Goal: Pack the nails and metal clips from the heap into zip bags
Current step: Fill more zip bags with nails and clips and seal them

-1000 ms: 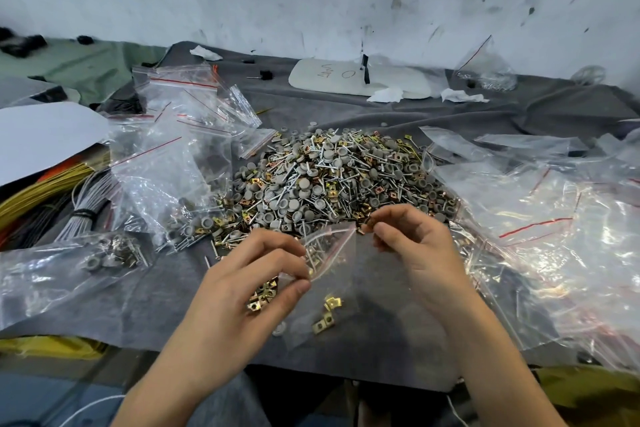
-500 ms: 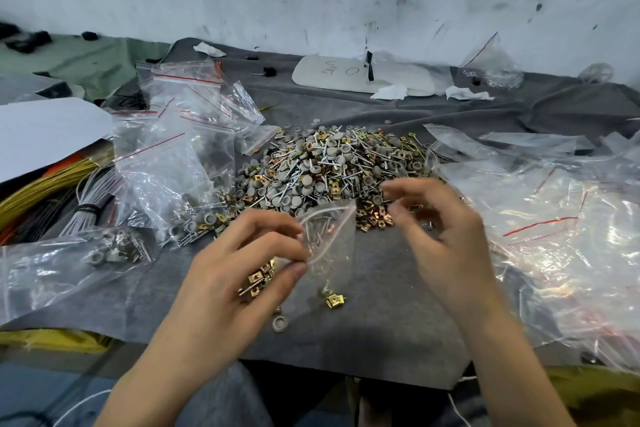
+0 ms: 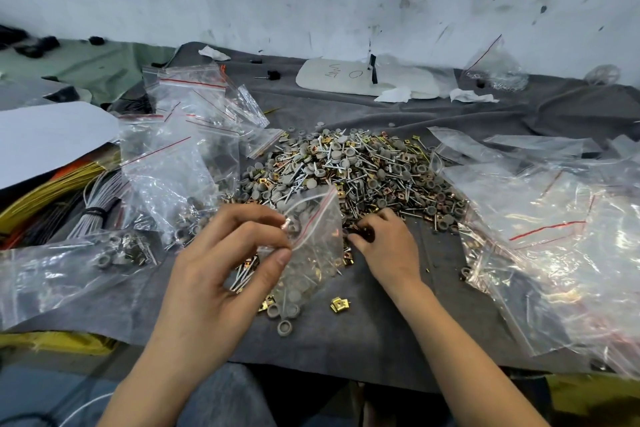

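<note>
Clear zip bag (image 3: 317,218) pinched by left hand (image 3: 221,263); right hand (image 3: 386,246) palm-down at heap (image 3: 346,166) edge, grip contents unclear.

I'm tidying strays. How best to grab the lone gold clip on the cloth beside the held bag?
Probably pinch the gold clip across its raised edges, straight down from above: it lies flat on the grey cloth, bare cloth all round.

Fingertips of the right hand (image 3: 384,250) are buried in the near edge of the heap (image 3: 363,166), partly behind the zip bag (image 3: 317,236) that the left hand (image 3: 221,270) pinches; whether they hold anything cannot be told. Both forearms run off the bottom edge. Writing on the white board (image 3: 363,81) at the back is too small to read
</note>
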`<action>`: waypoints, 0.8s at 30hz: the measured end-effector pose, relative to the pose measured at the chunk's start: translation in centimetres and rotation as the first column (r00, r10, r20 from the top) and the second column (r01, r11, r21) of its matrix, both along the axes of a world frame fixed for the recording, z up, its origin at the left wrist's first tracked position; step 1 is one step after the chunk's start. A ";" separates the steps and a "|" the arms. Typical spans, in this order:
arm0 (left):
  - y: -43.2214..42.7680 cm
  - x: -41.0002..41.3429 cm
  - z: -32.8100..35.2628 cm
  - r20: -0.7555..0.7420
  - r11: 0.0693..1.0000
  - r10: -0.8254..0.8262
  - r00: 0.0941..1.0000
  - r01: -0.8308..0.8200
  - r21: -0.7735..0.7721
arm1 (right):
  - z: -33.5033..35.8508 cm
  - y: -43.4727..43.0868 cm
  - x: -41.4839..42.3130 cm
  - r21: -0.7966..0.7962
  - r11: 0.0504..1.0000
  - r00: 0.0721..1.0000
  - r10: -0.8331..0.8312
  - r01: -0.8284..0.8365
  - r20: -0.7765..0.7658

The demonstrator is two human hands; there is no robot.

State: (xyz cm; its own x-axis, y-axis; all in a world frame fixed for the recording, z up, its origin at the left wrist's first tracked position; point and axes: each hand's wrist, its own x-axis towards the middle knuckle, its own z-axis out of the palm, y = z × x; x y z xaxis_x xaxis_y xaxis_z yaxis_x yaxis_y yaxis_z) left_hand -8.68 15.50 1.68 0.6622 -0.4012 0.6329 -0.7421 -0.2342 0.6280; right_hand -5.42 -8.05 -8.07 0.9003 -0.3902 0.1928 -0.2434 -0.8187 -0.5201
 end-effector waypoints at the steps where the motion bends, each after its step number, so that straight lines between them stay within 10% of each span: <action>1: -0.1 0.0 0.0 0.006 1.000 0.003 1.000 -0.003 0.007 | -0.1 0.1 0.1 -0.021 1.000 1.000 -0.004 0.005 0.012; 13: -0.5 -0.4 -0.2 0.000 0.997 -0.006 1.000 0.006 0.076 | 2.0 -1.8 -1.6 0.436 0.899 0.968 -0.141 0.037 0.209; 24: -0.9 -0.6 0.0 0.016 0.994 -0.001 1.000 -0.001 0.112 | 6.5 -0.3 -5.3 0.688 0.666 0.907 -0.042 -0.287 0.419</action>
